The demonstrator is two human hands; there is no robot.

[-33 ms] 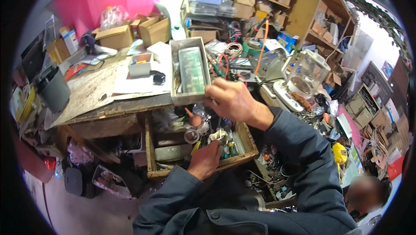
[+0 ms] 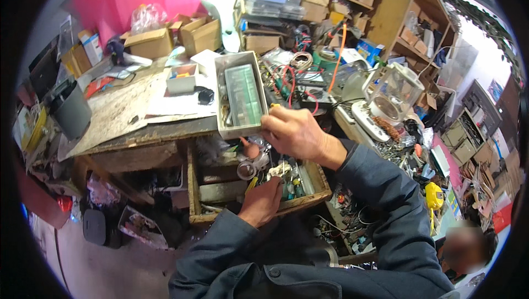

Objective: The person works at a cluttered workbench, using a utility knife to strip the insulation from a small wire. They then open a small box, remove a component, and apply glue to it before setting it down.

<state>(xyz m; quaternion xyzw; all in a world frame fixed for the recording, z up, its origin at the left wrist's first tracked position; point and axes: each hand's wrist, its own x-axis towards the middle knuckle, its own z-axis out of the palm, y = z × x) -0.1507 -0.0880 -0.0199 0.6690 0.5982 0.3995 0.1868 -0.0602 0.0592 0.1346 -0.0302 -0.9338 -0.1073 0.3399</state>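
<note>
My right hand (image 2: pixel 295 133) is closed beside the front right corner of a pale open box (image 2: pixel 238 132). A small yellow bit (image 2: pixel 274 106) shows at its fingers; what they grip is mostly hidden. Inside the box lies a clear green-tinted case (image 2: pixel 242 92). Below, over an open wooden drawer (image 2: pixel 193 189), my left hand (image 2: pixel 260 204) has its fingers pressed together next to a whitish lump (image 2: pixel 275 172). Whether it holds that lump is unclear. A yellow handle (image 2: pixel 251 184), a clear round container (image 2: pixel 246 170) and an orange-red rubber bulb (image 2: pixel 250 150) lie nearby.
The worn bench (image 2: pixel 121 122) carries a small white box (image 2: pixel 182 80) and cardboard cartons (image 2: pixel 149 44). To the right are cables, a clear jug-like appliance (image 2: pixel 388 95) and a yellow tape measure (image 2: pixel 434 195). Someone's blurred head (image 2: pixel 465 249) shows at lower right.
The view has shifted slightly. A yellow bit now shows above my right hand's fingers. Both hands stay in nearly the same places.
</note>
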